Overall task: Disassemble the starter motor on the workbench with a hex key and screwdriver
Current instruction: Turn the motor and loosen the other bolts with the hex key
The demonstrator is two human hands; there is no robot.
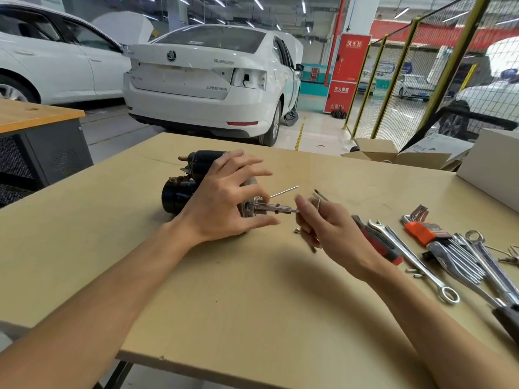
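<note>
The black starter motor (pixel 179 192) lies on its side on the tan workbench (pixel 252 290), its metal end plate facing right. My left hand (pixel 227 197) rests over the motor's right end with fingers spread and fairly straight. Long thin through bolts (pixel 280 209) stick out of the end plate toward the right, and another rod (pixel 283 191) points up and right. My right hand (pixel 328 228) is just right of the bolts, fingers curled round a slim L-shaped hex key (pixel 319 199). Its fingertips touch the bolts' ends.
A red-and-black screwdriver (pixel 379 242) lies right of my right hand. Further right lie several spanners (pixel 415 262) and a hex key set in an orange holder (pixel 424 231). A small loose screw (pixel 297 231) lies on the bench. Cardboard boxes (pixel 393 155) stand at the far right edge.
</note>
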